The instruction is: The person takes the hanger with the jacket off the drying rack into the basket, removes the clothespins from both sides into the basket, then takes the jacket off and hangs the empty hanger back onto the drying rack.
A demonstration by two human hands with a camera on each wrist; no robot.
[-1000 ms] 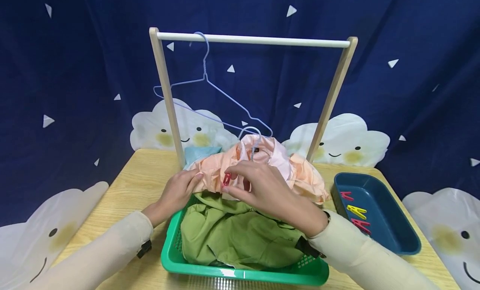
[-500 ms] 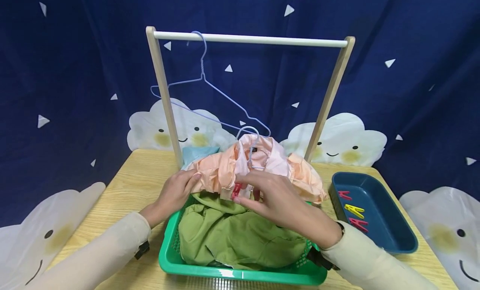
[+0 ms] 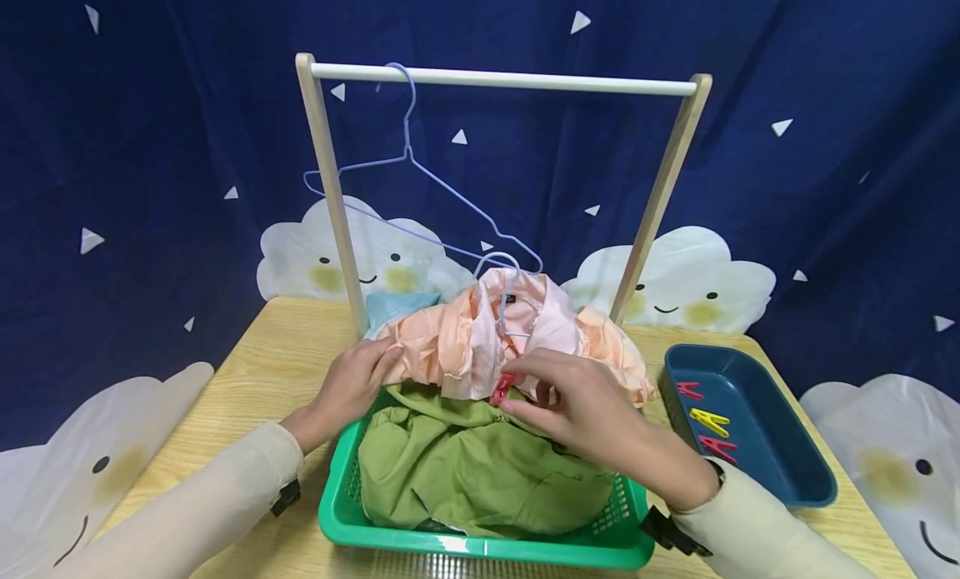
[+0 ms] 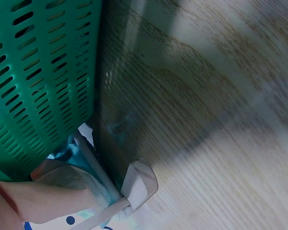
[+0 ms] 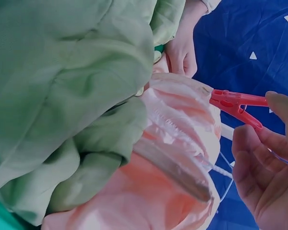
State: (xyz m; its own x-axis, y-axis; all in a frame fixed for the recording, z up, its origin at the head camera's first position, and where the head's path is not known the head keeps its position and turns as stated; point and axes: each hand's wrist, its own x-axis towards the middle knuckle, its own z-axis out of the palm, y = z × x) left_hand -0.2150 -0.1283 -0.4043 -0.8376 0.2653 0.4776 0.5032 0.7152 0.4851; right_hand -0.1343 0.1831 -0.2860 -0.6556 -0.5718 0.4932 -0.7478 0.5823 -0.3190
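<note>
A peach-pink shirt [image 3: 427,337] lies over the back of the green basket [image 3: 487,549], with the hook of a pale hanger [image 3: 498,256] rising from its collar. My left hand [image 3: 348,396] grips the shirt's left side between thumb and fingers. With thumb and fingertips, my right hand [image 3: 585,404] pinches a red clothespin [image 5: 240,103] by its two legs. In the right wrist view, the clothespin's tip meets the edge of the shirt's front opening. Olive-green clothing [image 3: 487,471] fills the basket just in front of the shirt.
A blue-violet wire hanger [image 3: 408,150] hangs from the white rod [image 3: 502,78] of a wooden rack. To the right stands a dark blue tray [image 3: 757,412] with red clothespins and a yellow clothespin [image 3: 709,422]. Light-blue cloth [image 3: 397,306] lies behind the shirt's left side.
My right hand has moved right and slightly down along the shirt's front, carrying the red clothespin. My left hand keeps its grip in the same place.
</note>
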